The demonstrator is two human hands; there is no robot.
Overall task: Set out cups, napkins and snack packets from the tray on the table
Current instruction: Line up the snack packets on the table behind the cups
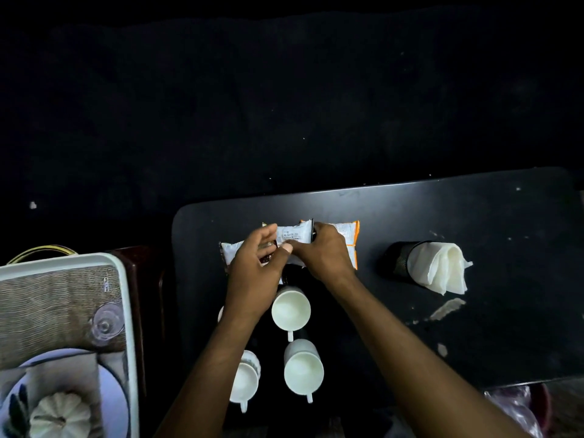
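Observation:
Several snack packets (pixel 294 237) lie in a row on the dark table (pixel 474 210), white with an orange-edged one (pixel 352 245) at the right. My left hand (pixel 252 273) and my right hand (pixel 322 254) both rest on the packets, fingers pinching a white one between them. Three white cups stand nearer me: one (pixel 290 309) just below the hands, one (pixel 303 369) behind it, one (pixel 245 379) partly under my left forearm. A fourth cup's rim shows beside my left wrist. White napkins (pixel 442 268) stick out of a dark holder (pixel 396 259) at the right.
A white-rimmed tray (pixel 128 311) with a printed picture surface sits on a stand at the left, beside the table. Crumpled plastic (pixel 518 409) lies at the lower right. White scuff marks (pixel 447 308) dot the table. The surroundings are dark.

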